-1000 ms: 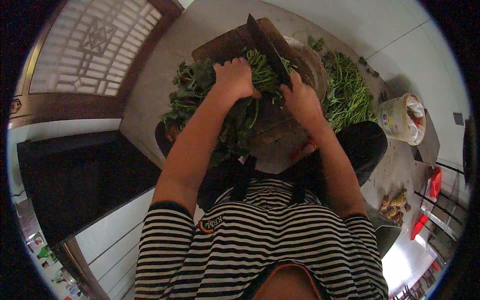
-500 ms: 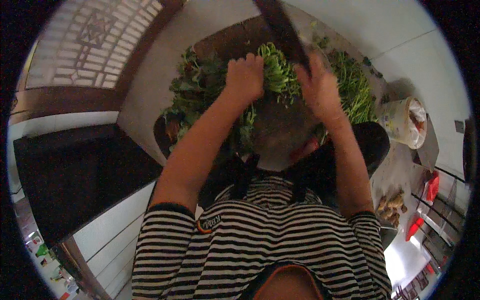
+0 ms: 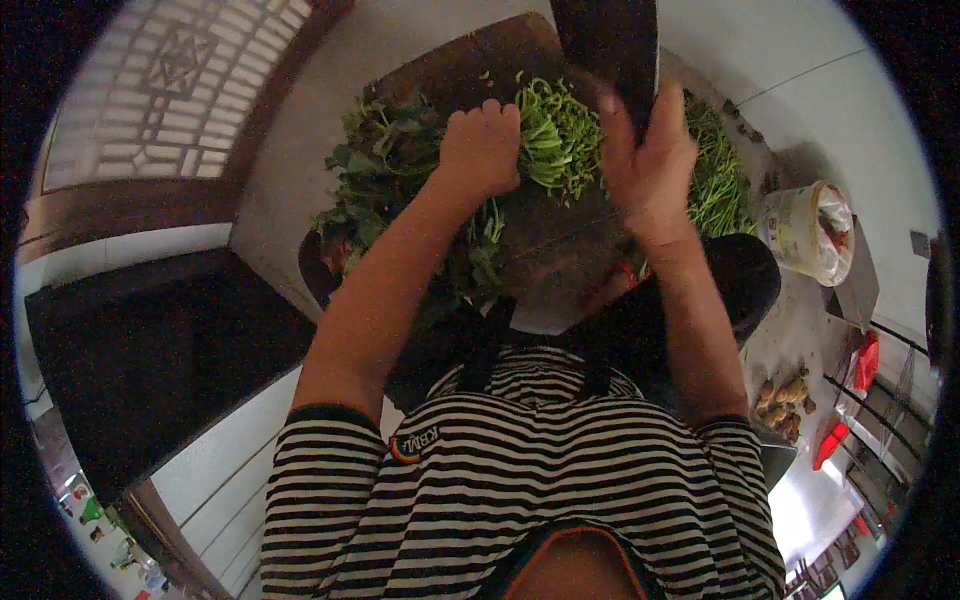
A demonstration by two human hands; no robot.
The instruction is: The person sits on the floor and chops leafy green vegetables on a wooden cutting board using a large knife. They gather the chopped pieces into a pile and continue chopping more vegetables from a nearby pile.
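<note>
Leafy greens (image 3: 385, 150) with long stems lie across a dark wooden board (image 3: 555, 240). My left hand (image 3: 482, 148) is closed around the stems, knuckles up. Just right of it, the bunch's pale green cut ends show beside a pile of chopped bits (image 3: 578, 130). In my right hand (image 3: 650, 185) is a dark, broad-bladed cleaver (image 3: 610, 50), raised above the far side of the pile. Its handle is mostly hidden by my fingers, which are a little blurred. Thin green stalks (image 3: 722, 185) are heaped to the right of that hand.
A whitish bucket (image 3: 788, 235) with a plastic liner stands at the right by the wall. Brownish root-like pieces (image 3: 785, 405) lie on the floor nearer me. On the left are a black-topped cabinet (image 3: 160, 350) and a lattice panel (image 3: 185, 80). Something red (image 3: 610, 285) sits near my knees.
The cleaver has swung, its broad blade now showing more fully and farther right. My right hand has shifted slightly right. My left hand stays closed on the greens, moved slightly left.
</note>
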